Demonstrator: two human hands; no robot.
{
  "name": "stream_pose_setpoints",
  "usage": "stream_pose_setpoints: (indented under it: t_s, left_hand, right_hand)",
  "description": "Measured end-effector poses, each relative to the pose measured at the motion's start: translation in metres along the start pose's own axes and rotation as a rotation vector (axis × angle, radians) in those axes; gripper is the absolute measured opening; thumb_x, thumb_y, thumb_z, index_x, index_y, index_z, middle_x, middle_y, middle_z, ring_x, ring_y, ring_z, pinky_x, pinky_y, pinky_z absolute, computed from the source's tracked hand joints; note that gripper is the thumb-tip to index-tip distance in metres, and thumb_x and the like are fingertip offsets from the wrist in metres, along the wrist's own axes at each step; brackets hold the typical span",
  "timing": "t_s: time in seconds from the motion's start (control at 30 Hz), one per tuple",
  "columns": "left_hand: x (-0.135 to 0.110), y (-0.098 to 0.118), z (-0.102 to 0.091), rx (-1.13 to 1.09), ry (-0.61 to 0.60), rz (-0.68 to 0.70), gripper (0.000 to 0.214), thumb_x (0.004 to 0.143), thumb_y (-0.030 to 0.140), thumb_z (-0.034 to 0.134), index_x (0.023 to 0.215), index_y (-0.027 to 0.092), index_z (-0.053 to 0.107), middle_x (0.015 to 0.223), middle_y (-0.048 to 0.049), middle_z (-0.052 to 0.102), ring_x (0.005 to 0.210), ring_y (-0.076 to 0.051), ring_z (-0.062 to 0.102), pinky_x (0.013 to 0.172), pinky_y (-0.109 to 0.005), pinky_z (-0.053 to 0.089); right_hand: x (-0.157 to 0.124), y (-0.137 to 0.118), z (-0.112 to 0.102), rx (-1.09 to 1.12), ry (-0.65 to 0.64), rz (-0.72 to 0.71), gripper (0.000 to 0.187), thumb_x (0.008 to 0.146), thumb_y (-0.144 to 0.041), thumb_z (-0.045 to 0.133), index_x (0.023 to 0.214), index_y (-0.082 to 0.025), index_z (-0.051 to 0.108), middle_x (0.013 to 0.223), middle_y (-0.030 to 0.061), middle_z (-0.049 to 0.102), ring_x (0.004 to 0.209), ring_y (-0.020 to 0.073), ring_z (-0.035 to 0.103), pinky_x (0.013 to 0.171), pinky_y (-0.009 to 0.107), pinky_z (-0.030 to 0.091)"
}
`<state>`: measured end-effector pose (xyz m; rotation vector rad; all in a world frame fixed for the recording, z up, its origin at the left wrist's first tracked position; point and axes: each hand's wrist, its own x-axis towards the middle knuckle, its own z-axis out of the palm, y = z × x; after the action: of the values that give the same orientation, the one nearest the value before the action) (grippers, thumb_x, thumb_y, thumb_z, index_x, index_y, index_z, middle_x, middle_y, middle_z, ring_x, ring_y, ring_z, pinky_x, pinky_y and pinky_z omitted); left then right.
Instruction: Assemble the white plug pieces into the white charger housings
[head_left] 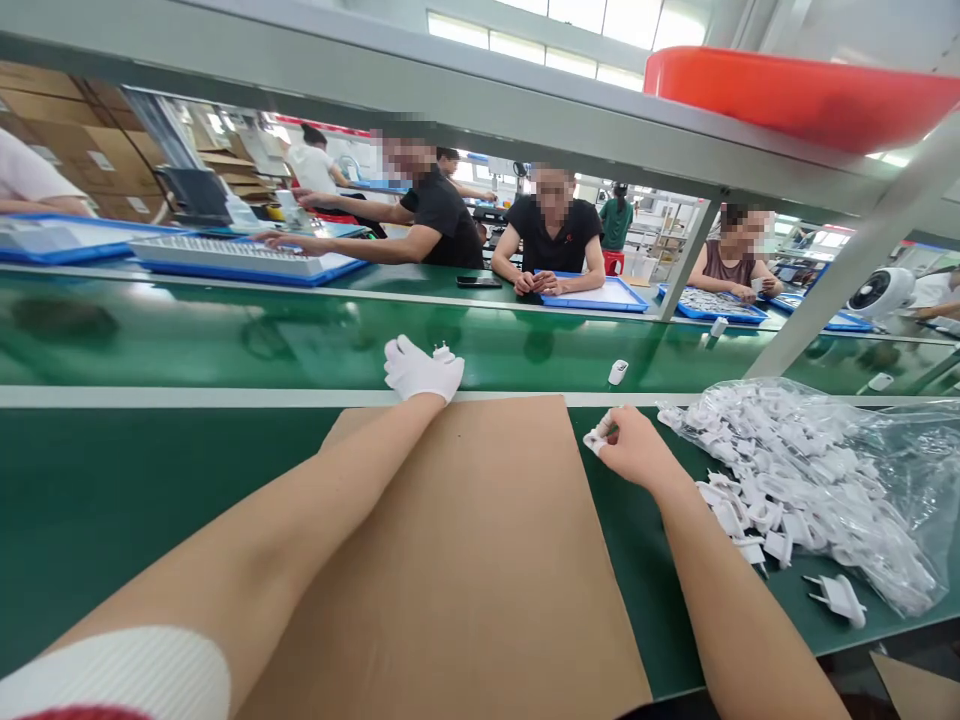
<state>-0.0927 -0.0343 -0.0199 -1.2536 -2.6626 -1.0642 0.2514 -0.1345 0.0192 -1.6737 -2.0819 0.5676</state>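
My left hand [424, 371], in a white glove, reaches over the near edge of the green conveyor belt [330, 345]. Its fingers are curled, and a white plug adapter [444, 353] with its pins upward shows at its thumb side; the glove hides the grip in part. My right hand [630, 445], with white finger covers on its fingertips, hovers right of the cardboard sheet [472, 540]. Thumb and fingers are pinched together there; whatever lies between them is too small to make out. To its right, many white plug pieces [795, 460] spill from a clear plastic bag [915, 470].
A single plug piece [838, 598] lies near the bench's front edge. White chargers [617, 372] sit on the belt. A slanted metal post [817, 280] and a shelf with a red basin [795, 95] stand above. Several people work across the belt beside blue trays [592, 300].
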Motion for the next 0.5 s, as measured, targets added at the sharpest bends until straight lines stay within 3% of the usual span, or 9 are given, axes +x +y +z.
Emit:
stream_pose_setpoints:
  t_s: [0.07,0.13,0.23,0.33,0.4,0.5]
  left_hand:
    - [-0.013,0.016,0.002,-0.040,0.150,0.106,0.099,0.079,0.053,0.072,0.159,0.010,0.034,0.166,-0.0238,0.031,0.142,-0.042,0.045,0.115,-0.054,0.042]
    - [-0.028,0.036,0.007,-0.067,0.135,0.298,0.084,0.084,0.050,0.070,0.156,0.015,0.043,0.163,-0.0191,0.038,0.142,-0.038,0.045,0.118,-0.051,0.040]
    - [-0.049,0.070,0.022,-0.105,-0.021,0.542,0.062,0.092,0.045,0.063,0.147,0.017,0.055,0.156,-0.0158,0.049,0.141,-0.035,0.047,0.120,-0.047,0.038]
    - [-0.064,0.096,0.043,-0.129,-0.224,0.668,0.052,0.095,0.043,0.061,0.141,0.018,0.063,0.150,-0.0140,0.056,0.138,-0.033,0.050,0.119,-0.043,0.039]
    - [-0.071,0.109,0.058,-0.114,-0.369,0.699,0.060,0.093,0.045,0.064,0.146,0.018,0.060,0.154,-0.0145,0.054,0.140,-0.035,0.048,0.120,-0.045,0.038]
    - [-0.076,0.126,0.075,-0.073,-0.539,0.760,0.085,0.086,0.049,0.071,0.162,0.021,0.042,0.167,-0.0126,0.040,0.148,-0.039,0.040,0.123,-0.049,0.035]
  right_hand:
    - [-0.003,-0.008,0.010,0.081,-0.027,-0.096,0.009,0.080,-0.016,0.071,0.081,-0.020,0.064,0.100,0.0047,0.065,0.080,0.0158,0.063,0.074,0.029,0.050]
    - [-0.004,-0.014,0.021,0.194,-0.087,-0.166,0.014,0.075,-0.010,0.074,0.078,-0.020,0.065,0.096,0.0024,0.066,0.079,0.0150,0.063,0.075,0.028,0.050]
    - [-0.004,-0.021,0.035,0.325,-0.177,-0.179,0.021,0.066,-0.004,0.082,0.071,-0.019,0.068,0.093,0.0008,0.068,0.078,0.0143,0.064,0.076,0.028,0.051]
    - [-0.005,-0.025,0.043,0.290,-0.166,-0.200,0.020,0.069,-0.005,0.082,0.070,-0.021,0.070,0.088,-0.0003,0.069,0.079,0.0154,0.065,0.077,0.029,0.050]
    - [-0.007,-0.027,0.045,0.252,-0.145,-0.215,0.020,0.073,-0.005,0.080,0.077,-0.022,0.071,0.087,-0.0013,0.071,0.080,0.0160,0.065,0.075,0.028,0.049]
    - [-0.007,-0.028,0.046,0.275,-0.191,-0.166,0.032,0.074,-0.007,0.080,0.100,-0.025,0.072,0.093,-0.0011,0.075,0.081,0.0172,0.067,0.072,0.028,0.050]
